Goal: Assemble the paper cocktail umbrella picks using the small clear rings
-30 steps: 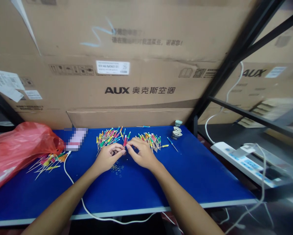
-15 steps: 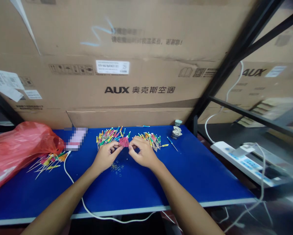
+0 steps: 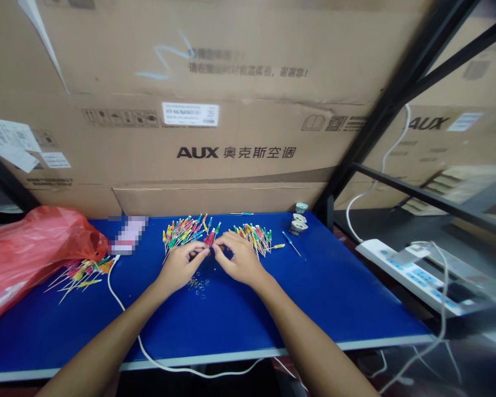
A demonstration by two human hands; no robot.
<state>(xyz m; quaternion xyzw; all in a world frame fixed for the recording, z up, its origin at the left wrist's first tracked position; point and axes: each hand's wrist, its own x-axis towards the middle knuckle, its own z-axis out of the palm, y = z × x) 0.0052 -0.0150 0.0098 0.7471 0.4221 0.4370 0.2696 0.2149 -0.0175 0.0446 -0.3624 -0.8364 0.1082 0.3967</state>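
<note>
Between my fingertips is a small pink paper cocktail umbrella (image 3: pixel 209 238), its canopy mostly folded. My left hand (image 3: pixel 185 262) pinches it from the left, and my right hand (image 3: pixel 238 253) pinches it from the right; the fingertips nearly meet. Its stick is hidden by my fingers. Behind my left hand lies a pile of colourful folded cocktail umbrellas (image 3: pixel 182 229). Another pile of umbrellas (image 3: pixel 259 238) lies beyond my right hand, partly covered by it. Several small clear rings (image 3: pixel 198 284) are scattered on the blue table just below my hands.
A red plastic bag (image 3: pixel 41 242) lies at the left, with more umbrellas (image 3: pixel 84 271) by its mouth. A blurred phone (image 3: pixel 127 234) has a white cable (image 3: pixel 123 306) crossing the table (image 3: pixel 231 325). Small pale cups (image 3: pixel 299 220), a blue umbrella (image 3: pixel 291 242) and a power strip (image 3: pixel 413 275) are at right.
The pink umbrella's canopy was spread wider and is now gathered narrower. My right hand has shifted slightly left, bringing the fingertips closer together.
</note>
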